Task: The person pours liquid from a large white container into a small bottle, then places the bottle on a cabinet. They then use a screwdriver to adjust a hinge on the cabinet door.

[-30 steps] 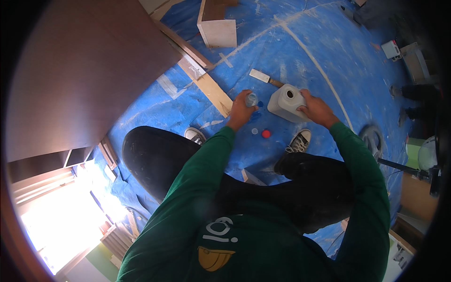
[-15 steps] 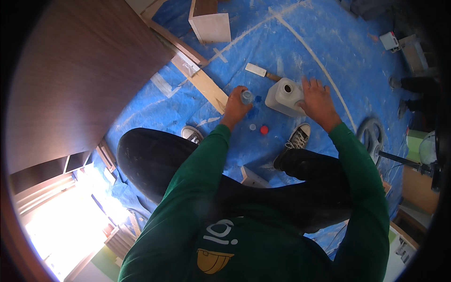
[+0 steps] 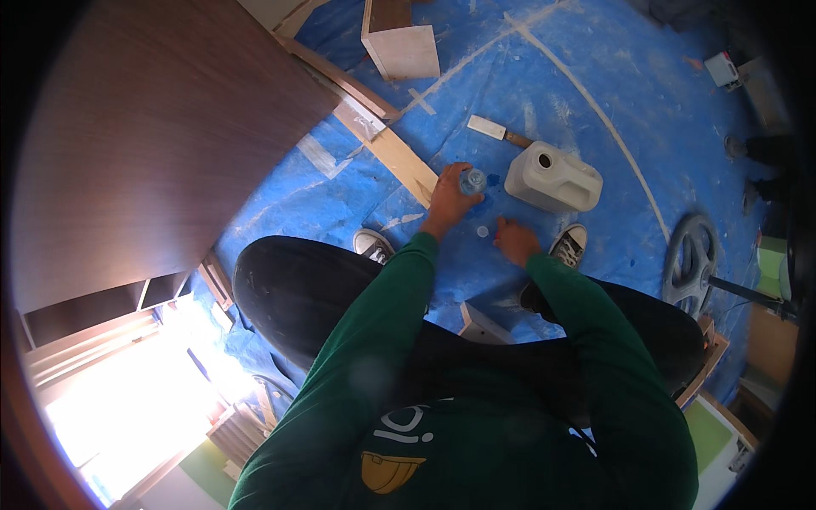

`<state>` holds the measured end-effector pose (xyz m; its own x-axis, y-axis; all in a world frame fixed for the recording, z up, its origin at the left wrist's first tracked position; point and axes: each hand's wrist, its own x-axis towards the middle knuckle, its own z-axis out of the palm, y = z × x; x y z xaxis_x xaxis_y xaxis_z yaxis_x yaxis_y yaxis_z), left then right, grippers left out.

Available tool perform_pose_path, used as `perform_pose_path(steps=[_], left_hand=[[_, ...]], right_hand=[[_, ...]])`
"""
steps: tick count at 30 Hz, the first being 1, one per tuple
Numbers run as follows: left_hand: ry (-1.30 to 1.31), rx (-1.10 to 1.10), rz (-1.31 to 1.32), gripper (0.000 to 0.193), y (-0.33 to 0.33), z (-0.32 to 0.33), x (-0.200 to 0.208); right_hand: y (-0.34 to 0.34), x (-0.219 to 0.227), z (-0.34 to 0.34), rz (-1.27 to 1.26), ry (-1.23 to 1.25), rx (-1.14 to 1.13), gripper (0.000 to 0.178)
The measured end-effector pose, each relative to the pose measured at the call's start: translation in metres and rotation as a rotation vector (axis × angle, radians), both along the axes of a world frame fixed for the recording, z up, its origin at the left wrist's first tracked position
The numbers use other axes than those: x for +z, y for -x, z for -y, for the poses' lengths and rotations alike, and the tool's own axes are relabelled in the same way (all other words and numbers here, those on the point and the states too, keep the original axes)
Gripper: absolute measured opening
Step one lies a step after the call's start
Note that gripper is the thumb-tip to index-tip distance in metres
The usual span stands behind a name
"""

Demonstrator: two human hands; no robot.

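Blue tarp (image 3: 544, 102) spread over floor, dark wood cabinet (image 3: 153, 144) at left. White jug (image 3: 554, 178) lying flat, long axis left-right, mouth up, open tarp beyond. Left hand (image 3: 446, 197) curled round small clear bottle (image 3: 473, 180). Right hand (image 3: 514, 240) fingers bunched on tarp beside small white cap (image 3: 483, 230).

Both green-sleeved arms reached forward and down past the knees. The left hand (image 3: 448, 197) was curled, fingers wrapped in a grip. The right hand (image 3: 515, 239) hung lower, fingers bent downward, palm hidden.
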<state>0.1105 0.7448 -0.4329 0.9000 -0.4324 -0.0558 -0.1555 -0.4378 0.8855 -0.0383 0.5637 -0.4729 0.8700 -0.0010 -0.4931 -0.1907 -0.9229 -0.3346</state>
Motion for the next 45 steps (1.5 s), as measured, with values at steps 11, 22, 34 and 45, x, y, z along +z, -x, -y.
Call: perform_pose_path(steps=[11, 22, 34, 45], left_hand=[[0.007, 0.021, 0.021, 0.081, 0.002, 0.004, 0.008], [0.038, -0.077, 0.072, 0.069, 0.000, 0.002, -0.006], [0.049, -0.081, 0.082, 0.068, -0.001, 0.008, -0.013], [0.062, -0.082, 0.065, 0.067, -0.001, 0.004, -0.006]], right_hand=[[-0.045, 0.209, 0.007, 0.148, 0.017, 0.356, 0.041], [-0.097, 0.229, 0.076, 0.220, 0.123, 0.174, 0.034], [-0.117, 0.220, 0.065, 0.148, 0.447, 0.013, 0.053], [-0.115, 0.234, 0.063, 0.074, 0.371, 0.119, 0.041]])
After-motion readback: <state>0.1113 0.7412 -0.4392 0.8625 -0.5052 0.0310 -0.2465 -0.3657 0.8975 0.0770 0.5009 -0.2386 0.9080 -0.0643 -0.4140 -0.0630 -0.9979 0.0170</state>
